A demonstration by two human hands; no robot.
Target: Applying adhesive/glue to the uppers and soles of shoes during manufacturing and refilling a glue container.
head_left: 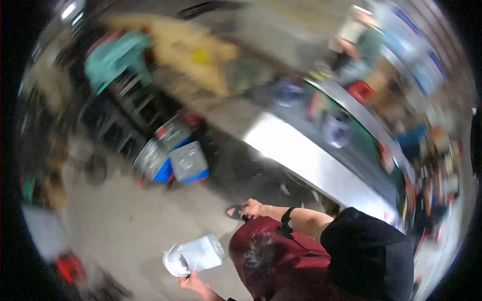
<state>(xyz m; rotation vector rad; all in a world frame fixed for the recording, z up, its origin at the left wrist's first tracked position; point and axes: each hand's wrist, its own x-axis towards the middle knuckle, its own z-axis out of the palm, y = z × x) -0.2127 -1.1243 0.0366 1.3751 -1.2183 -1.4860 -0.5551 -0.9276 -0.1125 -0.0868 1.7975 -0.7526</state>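
Two hands are in view low in a blurred, tilted frame from the head camera. One hand (pixel 193 284), at the bottom edge, is clenched on the lower rim of a crumpled white plastic bag (pixel 197 255) with a rolled, open mouth; the bag stands out above that hand, over the grey concrete floor (pixel 125 220). Which of the wearer's hands this is cannot be told from the picture. The other hand (pixel 252 207), higher and to the right, wears a black wrist strap (pixel 286 220) on its forearm and reaches toward a small dark object with a reddish patch (pixel 234 212); the fingers touch or nearly touch it, and whether they close on it cannot be told. Below that arm lie a dark red garment (pixel 271 261) and a black sleeve or cap (pixel 369 256).

Farther out, a long shiny steel tabletop (pixel 301 155) runs diagonally toward the upper right, carrying blurred round and red items too smeared to name. Left of it, on the floor, several grey square tins with blue bases (pixel 175 155) stand close together. A tan sack-like heap (pixel 191 55) and a teal cloth (pixel 115 57) show at the top left, and a person in a green top (pixel 366 45) stands at the far end of the tabletop.
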